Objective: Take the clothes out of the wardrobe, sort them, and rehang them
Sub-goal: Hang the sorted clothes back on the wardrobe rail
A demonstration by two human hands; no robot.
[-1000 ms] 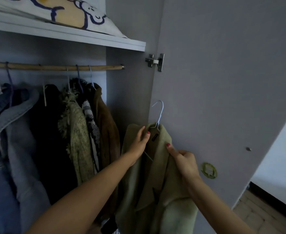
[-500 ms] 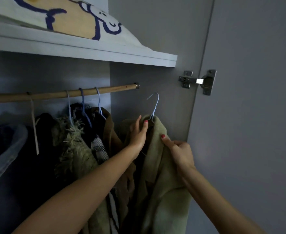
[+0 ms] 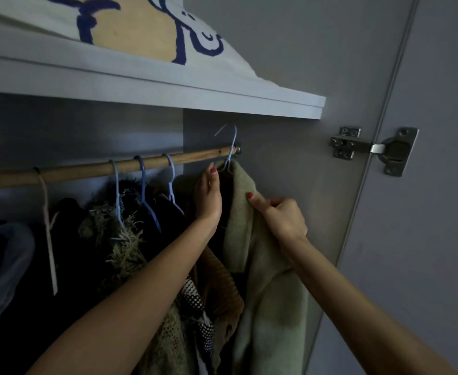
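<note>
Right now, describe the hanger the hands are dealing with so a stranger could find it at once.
Follow the wooden rail under the white shelf to its right end. The pale blue wire hanger there carries an olive-green coat. Unlike its three blue neighbours, its hook rises above the rail.

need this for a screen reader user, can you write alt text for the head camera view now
Two hands lift a pale green coat on a blue wire hanger toward the right end of a wooden wardrobe rod; the left hand holds its collar, the right hand grips its shoulder. Other clothes hang on the rod's left.
</note>
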